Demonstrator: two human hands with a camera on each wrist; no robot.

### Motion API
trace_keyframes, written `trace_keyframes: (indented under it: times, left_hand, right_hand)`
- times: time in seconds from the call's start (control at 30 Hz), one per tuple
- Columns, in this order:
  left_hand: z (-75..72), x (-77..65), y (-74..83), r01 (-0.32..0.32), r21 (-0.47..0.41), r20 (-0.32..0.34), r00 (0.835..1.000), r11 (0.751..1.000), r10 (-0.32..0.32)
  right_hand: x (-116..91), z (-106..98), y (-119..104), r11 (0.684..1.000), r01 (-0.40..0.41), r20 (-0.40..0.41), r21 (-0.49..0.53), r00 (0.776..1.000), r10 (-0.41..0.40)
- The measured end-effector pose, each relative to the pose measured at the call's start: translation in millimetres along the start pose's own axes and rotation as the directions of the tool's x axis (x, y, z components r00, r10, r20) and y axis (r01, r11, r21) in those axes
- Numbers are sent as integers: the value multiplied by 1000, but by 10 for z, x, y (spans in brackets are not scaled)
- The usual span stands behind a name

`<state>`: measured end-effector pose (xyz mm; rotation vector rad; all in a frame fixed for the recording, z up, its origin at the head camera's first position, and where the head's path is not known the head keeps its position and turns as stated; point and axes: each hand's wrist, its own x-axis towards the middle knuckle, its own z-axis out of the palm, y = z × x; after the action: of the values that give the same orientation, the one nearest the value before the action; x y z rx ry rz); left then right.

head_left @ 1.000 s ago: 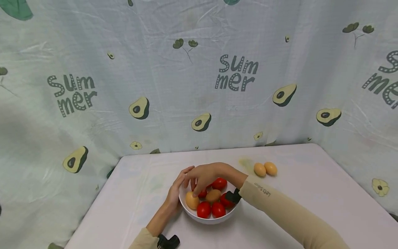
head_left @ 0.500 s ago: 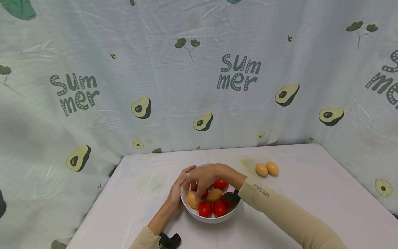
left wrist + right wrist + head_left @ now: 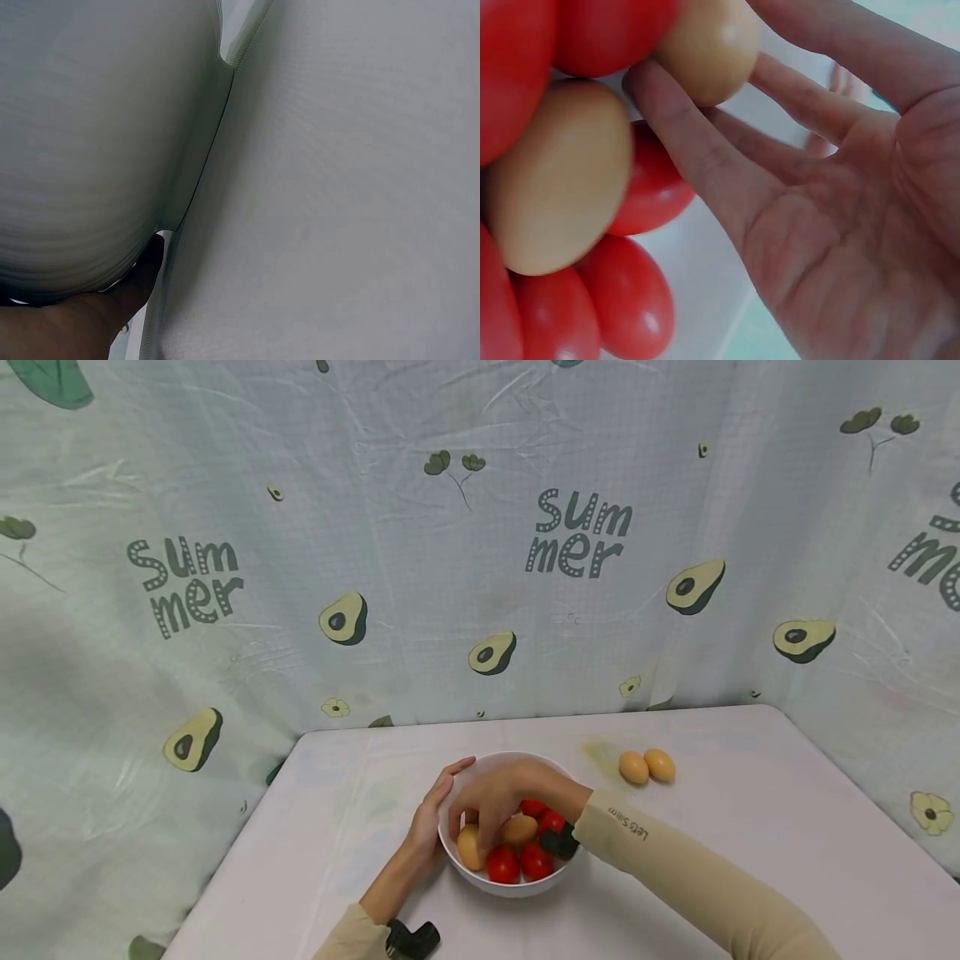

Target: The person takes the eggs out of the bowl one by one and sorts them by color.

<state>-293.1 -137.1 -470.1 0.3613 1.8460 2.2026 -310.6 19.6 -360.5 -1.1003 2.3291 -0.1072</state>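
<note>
A white bowl (image 3: pixel 510 891) stands on the table, holding several glossy red egg-shaped things (image 3: pixel 502 865) and brown eggs. My right hand (image 3: pixel 495 797) reaches down into its left part, fingers bent around a brown egg (image 3: pixel 470 847). In the right wrist view this egg (image 3: pixel 712 52) lies between the thumb and fingertips, partly covered. Another brown egg (image 3: pixel 562 176) rests among the red ones beside the fingers. Along the bowl's left outer side lies my left hand (image 3: pixel 430 818), its fingers stretched toward the far rim. In the left wrist view, one digit (image 3: pixel 139 277) touches the bowl wall.
Two yellow-brown eggs (image 3: pixel 647 767) lie side by side on the pale table (image 3: pixel 735 827), behind and right of the bowl. A printed cloth (image 3: pixel 405 560) hangs behind the table. Each wrist carries a black device (image 3: pixel 412 939).
My right hand has sunk lower into the bowl, and its fingers now cover more of the left brown egg. My left hand keeps its place on the bowl. The head view has shifted slightly.
</note>
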Motion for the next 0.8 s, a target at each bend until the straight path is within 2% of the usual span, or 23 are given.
trace_keyframes:
  times: [0.13, 0.3, 0.53, 0.67, 0.8]
  left_hand:
    - [7, -6, 2, -5, 2, -2, 1000, 1000, 5]
    - [7, -8, -4, -11, 5, -7, 1000, 1000, 11]
    - [-7, -7, -20, -25, 27, -7, 1000, 999, 25]
    - [4, -2, -15, -23, 13, -8, 1000, 1000, 23]
    - [13, 0, -3, -21, 1, -5, 1000, 1000, 21]
  right_hand:
    - [30, 36, 10, 1000, 1, 15, 15, 1000, -1]
    - [37, 60, 3, 996, 16, 21, 87, 1000, -17]
    - [41, 86, -35, 999, 12, -15, 32, 1000, -12]
    - [31, 66, -16, 999, 38, -36, -26, 999, -39]
    - [-4, 16, 26, 994, 72, -97, -87, 992, -80]
